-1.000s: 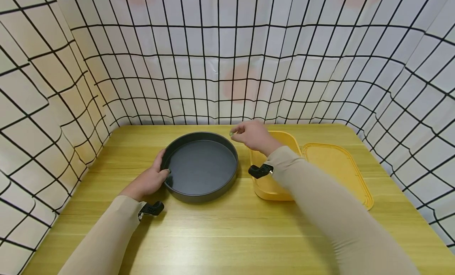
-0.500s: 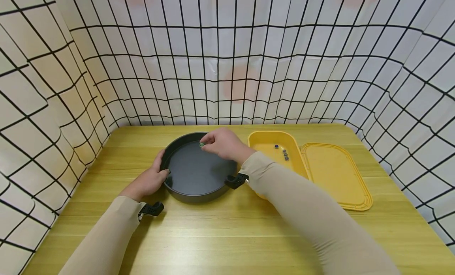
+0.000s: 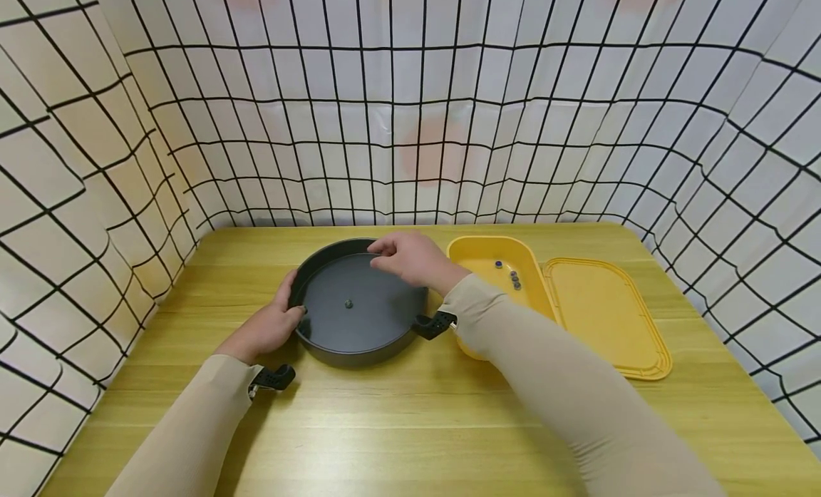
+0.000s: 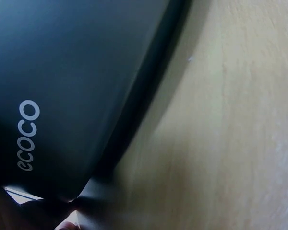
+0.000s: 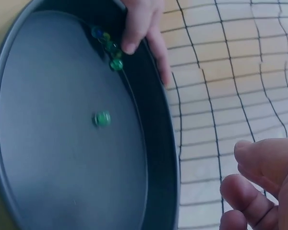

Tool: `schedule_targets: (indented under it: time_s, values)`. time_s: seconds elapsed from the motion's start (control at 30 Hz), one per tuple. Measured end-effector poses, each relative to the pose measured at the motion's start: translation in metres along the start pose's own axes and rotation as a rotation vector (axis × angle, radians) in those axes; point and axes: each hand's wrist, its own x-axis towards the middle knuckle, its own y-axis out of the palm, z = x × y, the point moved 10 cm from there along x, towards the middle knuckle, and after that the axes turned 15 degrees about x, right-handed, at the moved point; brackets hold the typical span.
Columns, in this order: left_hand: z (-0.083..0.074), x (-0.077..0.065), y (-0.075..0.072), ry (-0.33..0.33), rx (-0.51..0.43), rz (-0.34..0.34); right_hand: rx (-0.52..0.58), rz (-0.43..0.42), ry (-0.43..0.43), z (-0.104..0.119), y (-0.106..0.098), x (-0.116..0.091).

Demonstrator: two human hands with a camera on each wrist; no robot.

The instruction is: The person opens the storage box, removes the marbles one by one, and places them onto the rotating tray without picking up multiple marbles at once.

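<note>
Your right sleeve [image 3: 545,369] hides part of the yellow tub [image 3: 476,259], whose tiny pieces [image 3: 517,286] you can't make out clearly. The left wrist view cuts off the dark pan [image 4: 62,72]; the right one crops your right hand [image 5: 264,184].

The pan [image 3: 378,319] lies open above its near half; the left grip [image 3: 274,322] blocks its left.

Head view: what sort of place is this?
Probably a recording booth: grid-patterned white sheeting encloses three sides of a wood-grain table, with black wrist-worn devices in view.
</note>
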Motion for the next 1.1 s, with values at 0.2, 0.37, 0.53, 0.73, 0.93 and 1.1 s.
schedule_targets:
  time_s: [0.2, 0.37, 0.53, 0.73, 0.93, 1.1]
  values:
    - [0.002, 0.000, 0.001, -0.005, -0.002, 0.003, 0.029, -0.078, 0.012, -0.016, -0.034, -0.009]
    - [0.003, 0.001, 0.001, -0.011, 0.009, 0.001, 0.045, -0.148, 0.012, -0.034, -0.066, -0.019]
    - [0.004, 0.001, 0.001, -0.015, 0.015, 0.008, -0.026, -0.201, 0.039, -0.053, -0.099, -0.037]
    - [0.004, -0.001, 0.001, -0.035, 0.033, 0.021, -0.214, -0.215, 0.078, -0.083, -0.130, -0.066]
    - [0.002, -0.005, -0.005, -0.039, 0.090, 0.016, -0.360, -0.153, 0.130, -0.124, -0.143, -0.094]
    - [-0.012, -0.005, -0.018, -0.023, 0.168, -0.042, -0.367, -0.083, 0.160, -0.154, -0.142, -0.118]
